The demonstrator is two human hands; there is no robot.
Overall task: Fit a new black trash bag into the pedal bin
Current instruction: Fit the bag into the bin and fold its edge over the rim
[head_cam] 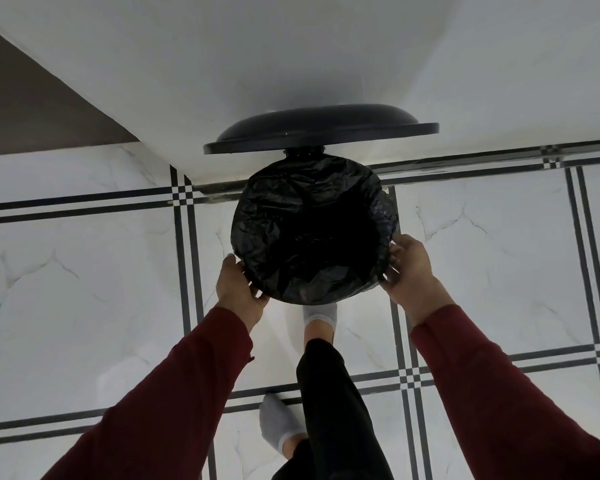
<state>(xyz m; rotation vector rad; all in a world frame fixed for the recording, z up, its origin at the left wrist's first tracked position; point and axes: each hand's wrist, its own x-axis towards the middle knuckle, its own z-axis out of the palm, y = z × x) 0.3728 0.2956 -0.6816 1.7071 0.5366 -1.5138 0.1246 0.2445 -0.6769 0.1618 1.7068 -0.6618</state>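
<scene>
A round pedal bin stands against the white wall with its black lid (321, 131) raised upright. A crinkled black trash bag (312, 230) lines the opening and is folded over the rim all round, hiding the bin's body. My left hand (241, 289) pinches the bag's folded edge at the near left of the rim. My right hand (411, 268) grips the bag's edge at the near right. A foot in a grey sock (320, 318) is placed just under the bin's front, where the pedal is hidden.
The floor (84, 271) is white marble-look tile with black striped borders. A white wall (291, 46) rises behind the bin, with a brown surface (25, 109) at the far left. My other socked foot (279, 429) stands further back.
</scene>
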